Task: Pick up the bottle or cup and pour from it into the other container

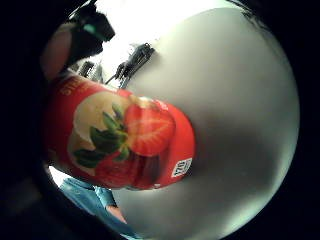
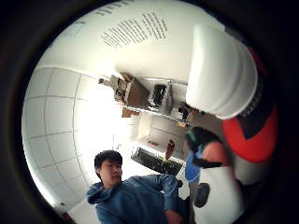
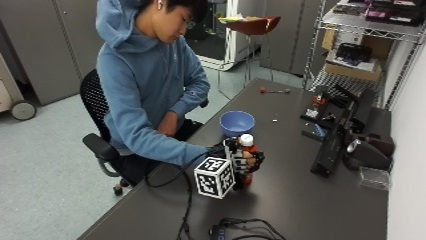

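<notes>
A: What occupies the middle of the outside view?
B: A dark table (image 3: pixel 299 200), with a person in a blue hoodie (image 3: pixel 143 85) seated at its left edge.

A: Which containers stand on it?
B: A blue bowl (image 3: pixel 237 123), centre frame, and just below it a red bottle (image 3: pixel 246 160) with a white cap (image 3: pixel 247 140), upright.

A: How is the bottle held?
B: The gloved right hand (image 3: pixel 241 161) grasps it, fingers curled round its body. In the little-finger palm view the strawberry label (image 1: pixel 135 140) fills the left of the frame.

A: And the cap?
B: It shows at upper right of the thumb-side view.
</notes>
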Tool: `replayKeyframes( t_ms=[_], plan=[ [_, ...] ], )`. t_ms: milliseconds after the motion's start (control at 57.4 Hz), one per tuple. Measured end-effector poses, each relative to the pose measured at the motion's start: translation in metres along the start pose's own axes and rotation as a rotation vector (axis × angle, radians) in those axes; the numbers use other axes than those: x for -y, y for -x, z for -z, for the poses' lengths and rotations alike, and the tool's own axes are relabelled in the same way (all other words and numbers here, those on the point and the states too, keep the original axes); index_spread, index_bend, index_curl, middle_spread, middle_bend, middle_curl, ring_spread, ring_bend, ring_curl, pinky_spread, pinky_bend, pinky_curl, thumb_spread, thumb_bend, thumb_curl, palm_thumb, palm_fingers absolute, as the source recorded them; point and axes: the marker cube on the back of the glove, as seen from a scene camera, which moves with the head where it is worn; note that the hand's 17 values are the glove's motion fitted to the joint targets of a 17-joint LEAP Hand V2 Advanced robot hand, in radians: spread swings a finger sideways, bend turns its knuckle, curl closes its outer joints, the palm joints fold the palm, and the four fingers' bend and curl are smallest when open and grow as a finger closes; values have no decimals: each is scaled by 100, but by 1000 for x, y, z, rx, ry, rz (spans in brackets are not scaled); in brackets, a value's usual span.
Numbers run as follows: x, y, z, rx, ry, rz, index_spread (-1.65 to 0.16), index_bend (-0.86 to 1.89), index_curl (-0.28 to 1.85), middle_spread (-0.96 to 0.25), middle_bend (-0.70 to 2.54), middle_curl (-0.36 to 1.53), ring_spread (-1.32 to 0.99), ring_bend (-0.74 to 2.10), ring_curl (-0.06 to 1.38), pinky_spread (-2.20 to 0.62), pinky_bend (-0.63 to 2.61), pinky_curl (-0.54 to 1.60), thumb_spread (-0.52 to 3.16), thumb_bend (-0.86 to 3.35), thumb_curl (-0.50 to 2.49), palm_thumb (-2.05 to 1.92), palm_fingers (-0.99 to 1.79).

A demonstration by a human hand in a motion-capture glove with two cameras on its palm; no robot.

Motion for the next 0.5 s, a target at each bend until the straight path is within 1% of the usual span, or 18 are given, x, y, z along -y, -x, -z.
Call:
replayKeyframes(
  t_ms=[17, 52, 70, 122, 244, 366, 435, 505],
  plan=[
    [0, 0, 0, 4, -11, -1, -28, 8, 12, 12, 36, 37, 11, 68, 32, 21, 56, 33, 80, 3, 41, 83, 43],
    [1, 1, -2, 12, -26, -4, -25, 12, 14, 10, 41, 38, 7, 68, 32, 19, 53, 33, 79, 5, 42, 90, 57],
    [1, 1, -2, 15, -31, -6, -22, 18, 16, 8, 44, 40, 4, 68, 33, 17, 50, 32, 77, 7, 44, 95, 71],
    [2, 2, -5, 17, -35, -12, -19, 21, 21, 5, 46, 41, 0, 67, 33, 13, 41, 30, 74, 8, 46, 102, 85],
    [4, 6, -11, 5, -13, -24, -16, 19, 28, 1, 41, 42, -7, 61, 36, 8, 36, 32, 57, 6, 53, 109, 90],
    [3, 23, -22, -60, 88, 1, -15, 15, 31, -2, 38, 43, -10, 57, 37, 2, 36, 33, 39, 1, 58, 113, 97],
    [2, 35, -34, -157, 165, 34, -14, 14, 32, -3, 36, 44, -11, 56, 38, 0, 35, 33, 33, -2, 60, 114, 99],
    [8, 53, -41, -331, 244, 98, -13, 14, 32, -4, 35, 45, -12, 55, 39, -2, 33, 34, 28, -2, 62, 116, 99]
  ],
)
